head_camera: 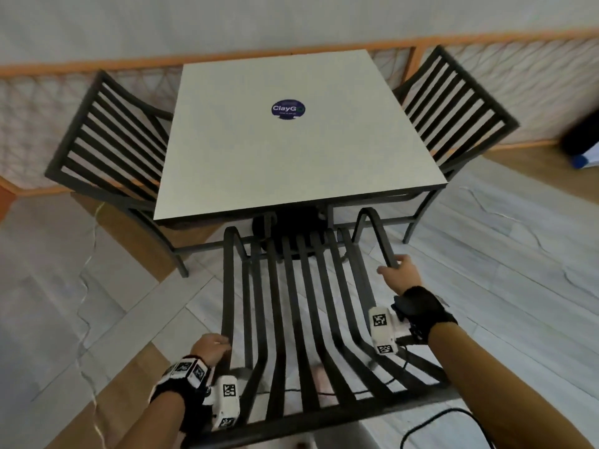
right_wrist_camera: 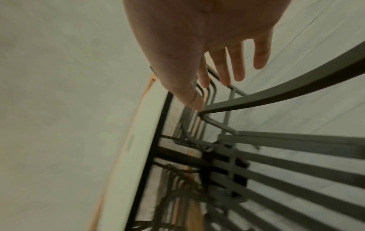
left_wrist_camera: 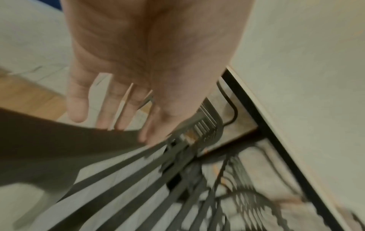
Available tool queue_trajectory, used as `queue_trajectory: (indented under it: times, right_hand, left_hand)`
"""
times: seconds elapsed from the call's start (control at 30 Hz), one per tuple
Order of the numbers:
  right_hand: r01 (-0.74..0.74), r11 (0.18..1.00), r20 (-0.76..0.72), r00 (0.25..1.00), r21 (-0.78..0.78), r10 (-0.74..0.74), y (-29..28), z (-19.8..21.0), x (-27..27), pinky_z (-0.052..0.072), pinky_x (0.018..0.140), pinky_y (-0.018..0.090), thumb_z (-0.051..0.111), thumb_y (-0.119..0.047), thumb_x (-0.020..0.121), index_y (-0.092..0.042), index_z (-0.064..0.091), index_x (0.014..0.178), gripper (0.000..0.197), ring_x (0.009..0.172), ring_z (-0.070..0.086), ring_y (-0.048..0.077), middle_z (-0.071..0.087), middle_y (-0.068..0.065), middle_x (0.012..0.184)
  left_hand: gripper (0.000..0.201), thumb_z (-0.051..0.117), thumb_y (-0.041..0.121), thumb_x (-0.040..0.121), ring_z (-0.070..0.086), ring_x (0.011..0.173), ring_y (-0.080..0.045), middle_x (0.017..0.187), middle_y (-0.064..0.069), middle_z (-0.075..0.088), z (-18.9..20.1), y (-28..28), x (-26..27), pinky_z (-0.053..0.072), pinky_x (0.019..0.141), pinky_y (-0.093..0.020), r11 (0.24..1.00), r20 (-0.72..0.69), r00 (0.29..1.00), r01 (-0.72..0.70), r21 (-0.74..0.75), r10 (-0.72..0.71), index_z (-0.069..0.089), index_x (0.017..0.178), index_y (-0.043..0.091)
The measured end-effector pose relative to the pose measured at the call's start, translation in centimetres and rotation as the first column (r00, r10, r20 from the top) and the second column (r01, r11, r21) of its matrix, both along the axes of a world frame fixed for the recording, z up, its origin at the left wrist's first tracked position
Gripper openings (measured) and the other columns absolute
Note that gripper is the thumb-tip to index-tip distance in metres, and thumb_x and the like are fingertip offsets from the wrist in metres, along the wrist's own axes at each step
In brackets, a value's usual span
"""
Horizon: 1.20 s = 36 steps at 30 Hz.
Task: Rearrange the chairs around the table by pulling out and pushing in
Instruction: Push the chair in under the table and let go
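Observation:
A white square table (head_camera: pixel 291 157) carries a round blue sticker. The near dark metal slatted chair (head_camera: pixel 324 419) stands pulled back from the table's front edge, its seat showing in full. My left hand (head_camera: pixel 210 346) rests at the rear end of its left armrest (left_wrist_camera: pixel 49 140), and the fingers (left_wrist_camera: pixel 118 112) lie straight on it. My right hand (head_camera: pixel 400 273) lies over the right armrest (right_wrist_camera: pixel 276 93) with straight fingers (right_wrist_camera: pixel 239 67), not wrapped round it. Two matching chairs, left (head_camera: pixel 110 134) and right (head_camera: pixel 453 105), sit tucked against the table's sides.
A lattice fence with an orange rail (head_camera: pixel 534 76) runs behind the table. A black bag (head_camera: pixel 580 137) lies at the far right. A black cable (head_camera: pixel 431 422) loops on the tiled floor near my right arm. The table's dark pedestal base (head_camera: pixel 291 222) stands in front of the near chair.

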State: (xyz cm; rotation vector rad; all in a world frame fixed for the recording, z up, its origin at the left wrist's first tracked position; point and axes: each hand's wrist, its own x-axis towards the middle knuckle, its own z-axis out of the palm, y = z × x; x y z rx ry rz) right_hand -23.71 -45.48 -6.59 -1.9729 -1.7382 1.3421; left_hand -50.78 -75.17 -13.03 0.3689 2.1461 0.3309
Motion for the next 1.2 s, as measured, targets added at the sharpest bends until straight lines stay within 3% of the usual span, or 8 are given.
queue_trajectory:
  times: [0.13, 0.27, 0.4, 0.53, 0.7, 0.83, 1.03, 1.2]
  right_hand:
    - [0.055, 0.998, -0.272, 0.961, 0.020, -0.048, -4.5, 7.2, 0.4, 0.041, 0.106, 0.044, 0.067, -0.016, 0.082, -0.010, 0.042, 0.136, 0.060, 0.126, 0.049, 0.031, 0.050, 0.015, 0.139]
    - [0.061, 0.995, -0.406, 0.913, 0.077, -0.025, -8.7, 13.4, 4.0, 0.043, 0.096, 0.036, 0.066, -0.018, 0.085, -0.018, 0.045, 0.134, 0.053, 0.116, 0.050, 0.021, 0.048, 0.002, 0.125]
    - [0.085, 0.984, -0.435, 0.901, 0.157, -0.009, -9.9, 16.6, 9.4, 0.040, 0.088, 0.031, 0.068, -0.019, 0.085, -0.021, 0.048, 0.130, 0.050, 0.115, 0.050, 0.020, 0.050, 0.001, 0.125]
    - [0.130, 0.964, -0.393, 0.919, 0.231, -0.030, -8.1, 17.4, 15.2, 0.039, 0.090, 0.030, 0.068, -0.016, 0.085, -0.019, 0.052, 0.127, 0.045, 0.115, 0.050, 0.018, 0.053, -0.002, 0.122]
    - [0.120, 0.954, -0.328, 0.944, 0.275, -0.024, -2.6, 16.0, 22.3, 0.039, 0.088, 0.029, 0.068, -0.011, 0.085, -0.017, 0.054, 0.124, 0.042, 0.116, 0.050, 0.017, 0.053, -0.002, 0.120]
    - [0.022, 0.959, -0.234, 0.971, 0.283, 0.047, 4.5, 14.5, 27.5, 0.040, 0.088, 0.030, 0.068, -0.011, 0.085, -0.016, 0.054, 0.124, 0.042, 0.119, 0.052, 0.019, 0.055, 0.001, 0.125]
    - [-0.208, 0.929, -0.081, 0.967, 0.306, 0.243, 16.3, 14.7, 31.9, 0.043, 0.091, 0.030, 0.068, -0.015, 0.085, -0.016, 0.053, 0.126, 0.043, 0.120, 0.054, 0.023, 0.056, 0.005, 0.130]
    - [-0.348, 0.887, 0.001, 0.931, 0.304, 0.365, 26.4, 14.9, 31.9, 0.046, 0.097, 0.039, 0.067, -0.015, 0.085, -0.015, 0.052, 0.127, 0.044, 0.120, 0.054, 0.026, 0.056, 0.010, 0.132]
  left_hand:
    - [0.017, 0.055, 0.006, 0.092, 0.059, 0.087, -0.032, 0.096, -0.023, 0.062, 3.4, -2.0, -0.1, 0.046, 0.068, -0.033, 0.999, 0.073, 0.997, 0.005, 0.041, -0.008, 0.064, 0.096, -0.008]
    - [0.018, 0.058, 0.010, 0.089, 0.065, 0.091, -0.034, 0.086, -0.017, 0.065, 6.6, -2.1, 0.5, 0.051, 0.081, -0.039, 0.986, -0.042, 0.992, 0.124, 0.110, -0.120, 0.062, 0.072, 0.011]
    - [0.008, 0.054, 0.014, 0.092, 0.061, 0.071, -0.023, 0.087, -0.015, 0.067, 9.7, 0.9, 3.6, 0.050, 0.064, -0.029, 0.950, -0.107, 0.960, 0.274, 0.150, -0.260, 0.061, 0.089, 0.012]
    - [0.008, 0.054, 0.017, 0.092, 0.059, 0.070, -0.017, 0.090, -0.013, 0.069, 11.8, 6.7, 8.6, 0.050, 0.066, -0.030, 0.857, -0.154, 0.886, 0.463, 0.227, -0.438, 0.062, 0.091, 0.019]
    - [0.011, 0.057, 0.024, 0.090, 0.061, 0.077, -0.010, 0.085, 0.003, 0.064, 14.5, 16.1, 17.9, 0.047, 0.068, -0.020, 0.703, -0.233, 0.771, 0.636, 0.318, -0.593, 0.066, 0.096, 0.023]
    - [0.014, 0.057, 0.024, 0.091, 0.065, 0.086, -0.019, 0.095, -0.007, 0.069, 16.1, 24.1, 25.7, 0.053, 0.075, -0.029, 0.631, -0.249, 0.748, 0.656, 0.414, -0.615, 0.068, 0.098, 0.020]
    - [0.009, 0.058, 0.023, 0.088, 0.059, 0.080, -0.018, 0.091, -0.003, 0.064, 17.2, 35.5, 34.2, 0.052, 0.082, -0.034, 0.649, -0.294, 0.776, 0.628, 0.429, -0.557, 0.063, 0.095, 0.022]
    - [0.019, 0.057, 0.022, 0.089, 0.064, 0.094, -0.022, 0.097, -0.004, 0.066, 17.7, 43.9, 37.8, 0.053, 0.086, -0.035, 0.691, -0.307, 0.818, 0.575, 0.438, -0.487, 0.065, 0.103, 0.014]
